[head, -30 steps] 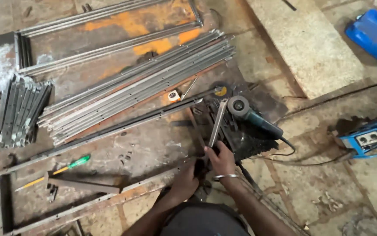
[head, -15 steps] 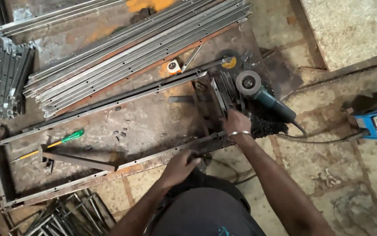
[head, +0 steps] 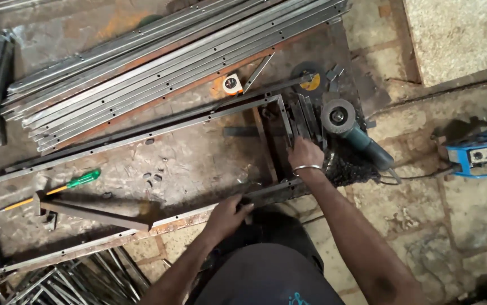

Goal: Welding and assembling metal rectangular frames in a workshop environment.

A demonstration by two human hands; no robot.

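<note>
a: so, where are the hands?

b: both on the long rectangular steel frame (head: 142, 133) lying flat on the rusty steel work plate (head: 198, 164). the left hand (head: 229, 212) is closed in a narrow grip around the frame's near rail, close to the plate's near edge. the right hand (head: 305, 153) rests at the frame's right end, by the short end bar; its fingers are bent over the metal there, but i cannot tell whether they actually hold anything. a metal bangle (head: 306, 168) sits on that wrist.

a: and around them?

b: just beside the right hand, an angle grinder (head: 352, 131) lies at the plate's right edge, disc up. a tape measure (head: 232, 83) sits beyond the frame's far rail, next to a stack of punched steel strips (head: 170, 62) running along the far side. a green-handled screwdriver (head: 57, 189) lies inside the frame toward the left, near a dark steel bar (head: 94, 213). a blue welding machine (head: 477, 153) stands on the paved floor, well apart to the right.
</note>
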